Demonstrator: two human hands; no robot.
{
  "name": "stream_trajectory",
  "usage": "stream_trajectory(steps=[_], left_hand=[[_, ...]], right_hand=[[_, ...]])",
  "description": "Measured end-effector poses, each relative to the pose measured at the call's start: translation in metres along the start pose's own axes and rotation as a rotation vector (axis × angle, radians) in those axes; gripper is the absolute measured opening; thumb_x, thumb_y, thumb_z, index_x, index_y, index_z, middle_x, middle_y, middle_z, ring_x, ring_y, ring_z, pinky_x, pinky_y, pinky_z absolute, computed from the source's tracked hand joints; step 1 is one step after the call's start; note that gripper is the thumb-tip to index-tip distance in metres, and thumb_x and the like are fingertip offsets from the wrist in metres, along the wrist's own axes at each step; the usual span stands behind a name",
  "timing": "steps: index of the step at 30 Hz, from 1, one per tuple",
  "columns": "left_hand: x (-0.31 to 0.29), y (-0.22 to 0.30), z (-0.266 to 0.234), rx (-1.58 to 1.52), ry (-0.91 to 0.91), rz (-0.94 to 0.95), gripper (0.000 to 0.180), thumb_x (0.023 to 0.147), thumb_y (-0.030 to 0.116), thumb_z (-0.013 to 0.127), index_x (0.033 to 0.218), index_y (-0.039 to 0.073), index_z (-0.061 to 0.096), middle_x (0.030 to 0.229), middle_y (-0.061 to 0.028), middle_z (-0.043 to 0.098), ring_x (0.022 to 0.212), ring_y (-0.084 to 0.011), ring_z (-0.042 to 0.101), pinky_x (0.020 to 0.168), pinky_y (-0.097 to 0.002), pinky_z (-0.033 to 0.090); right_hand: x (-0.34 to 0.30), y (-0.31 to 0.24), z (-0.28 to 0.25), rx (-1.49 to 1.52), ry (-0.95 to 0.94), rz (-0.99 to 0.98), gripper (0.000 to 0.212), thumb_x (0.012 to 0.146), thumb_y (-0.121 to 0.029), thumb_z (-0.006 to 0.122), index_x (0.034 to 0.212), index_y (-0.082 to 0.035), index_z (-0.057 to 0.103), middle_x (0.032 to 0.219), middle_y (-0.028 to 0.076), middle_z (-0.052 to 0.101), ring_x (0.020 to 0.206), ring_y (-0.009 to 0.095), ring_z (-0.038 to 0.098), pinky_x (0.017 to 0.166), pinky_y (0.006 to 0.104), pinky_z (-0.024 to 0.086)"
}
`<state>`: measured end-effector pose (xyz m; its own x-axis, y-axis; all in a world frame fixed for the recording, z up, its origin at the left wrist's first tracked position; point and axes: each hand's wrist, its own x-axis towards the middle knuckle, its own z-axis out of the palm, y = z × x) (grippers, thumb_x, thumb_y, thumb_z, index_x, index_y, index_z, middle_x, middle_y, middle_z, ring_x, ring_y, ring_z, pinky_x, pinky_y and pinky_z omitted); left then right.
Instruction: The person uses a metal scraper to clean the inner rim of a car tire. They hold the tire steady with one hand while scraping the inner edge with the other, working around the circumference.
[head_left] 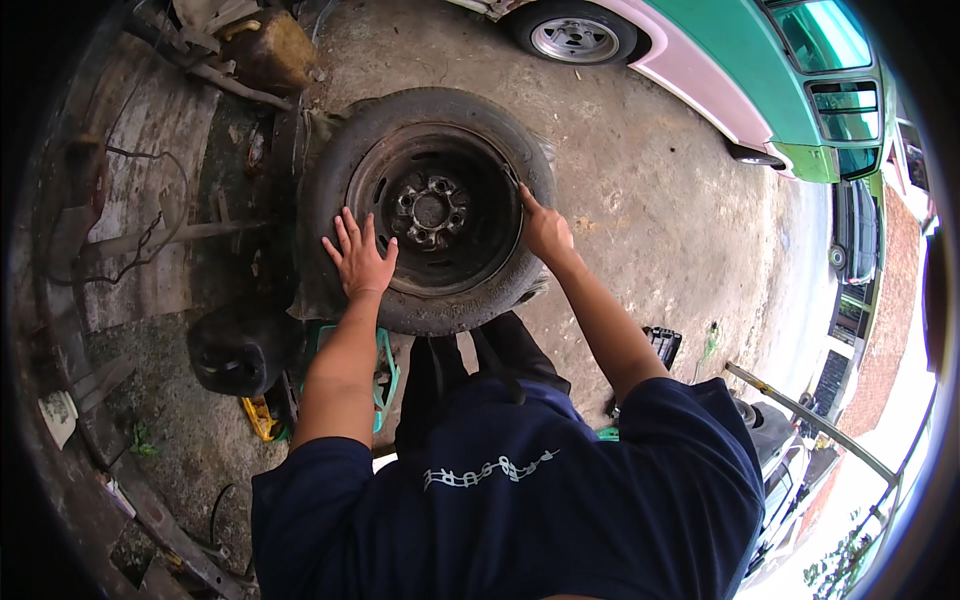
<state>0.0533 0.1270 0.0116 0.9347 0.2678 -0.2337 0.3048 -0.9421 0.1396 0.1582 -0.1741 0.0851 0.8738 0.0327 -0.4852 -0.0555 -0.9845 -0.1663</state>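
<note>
A dark, worn car wheel (pixel 430 298) lies flat in front of me, its tyre mounted on a rusty steel rim (pixel 431 210) with a hub hole and several bolt holes in the middle. My left hand (pixel 360 255) rests on the wheel's near left, fingers spread across the tyre sidewall and the rim edge, holding nothing. At the right edge of the rim is my right hand (pixel 548 232). Its index finger reaches to a small pale spot on the rim edge while the other fingers curl in. What those fingers grip, if anything, is hidden.
Left of the wheel are a dark rounded container (pixel 235 345), a yellowish jerrycan (pixel 272 55) and scrap metal. A green plastic stool (pixel 385 378) stands below the wheel. A green and pink van (pixel 700 75) is parked at the far right. A black case (pixel 662 345) lies right of my legs.
</note>
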Motion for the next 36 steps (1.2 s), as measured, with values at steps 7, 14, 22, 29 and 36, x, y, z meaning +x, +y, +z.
stream_trajectory(steps=[7,14,22,29,36], left_hand=[[-0.001,0.001,-0.003,0.004,-0.008,-0.001,0.07,0.093,0.054,0.053,0.152,0.019,0.039,0.167,-0.0115,0.012,0.154,-0.029,0.007,0.121,-0.0589,0.0],[0.0,0.0,-0.002,-0.02,-0.009,-0.005,0.07,0.093,0.054,0.053,0.152,0.019,0.039,0.167,-0.011,0.011,0.154,-0.0286,0.007,0.121,-0.0587,0.0],[0.0,0.001,-0.006,0.0,-0.034,-0.008,0.069,0.094,0.053,0.053,0.153,0.021,0.038,0.167,-0.0108,0.011,0.154,-0.0285,0.007,0.121,-0.0585,0.001],[0.0,0.001,-0.003,-0.02,-0.021,-0.007,0.069,0.094,0.052,0.053,0.153,0.022,0.038,0.167,-0.0112,0.012,0.154,-0.0288,0.007,0.121,-0.0589,0.001],[0.0,0.001,-0.003,-0.005,0.008,0.005,0.068,0.093,0.052,0.053,0.152,0.021,0.04,0.167,-0.0109,0.013,0.154,-0.029,0.009,0.121,-0.059,0.001]], right_hand=[[-0.003,0.002,0.013,0.047,0.014,0.058,0.05,0.103,-0.027,0.042,0.152,-0.037,0.037,0.1,0.026,0.07,0.095,0.045,0.069,0.082,0.0545,0.055],[-0.032,0.015,0.025,0.109,0.026,0.11,0.051,0.102,-0.028,0.043,0.151,-0.038,0.037,0.104,0.029,0.069,0.097,0.046,0.068,0.085,0.0546,0.054],[-0.001,0.006,0.017,0.21,0.086,0.208,0.048,0.1,-0.039,0.049,0.134,-0.005,0.056,0.112,0.031,0.066,0.109,0.047,0.063,0.094,0.0546,0.05],[-0.013,0.017,0.016,0.16,-0.043,0.242,0.049,0.1,-0.041,0.049,0.115,0.003,0.064,0.113,0.033,0.065,0.111,0.048,0.061,0.096,0.0535,0.049],[0.013,0.001,0.017,0.28,0.015,0.243,0.054,0.101,-0.044,0.045,0.114,0.005,0.065,0.114,0.034,0.064,0.113,0.049,0.06,0.098,0.0534,0.047]])
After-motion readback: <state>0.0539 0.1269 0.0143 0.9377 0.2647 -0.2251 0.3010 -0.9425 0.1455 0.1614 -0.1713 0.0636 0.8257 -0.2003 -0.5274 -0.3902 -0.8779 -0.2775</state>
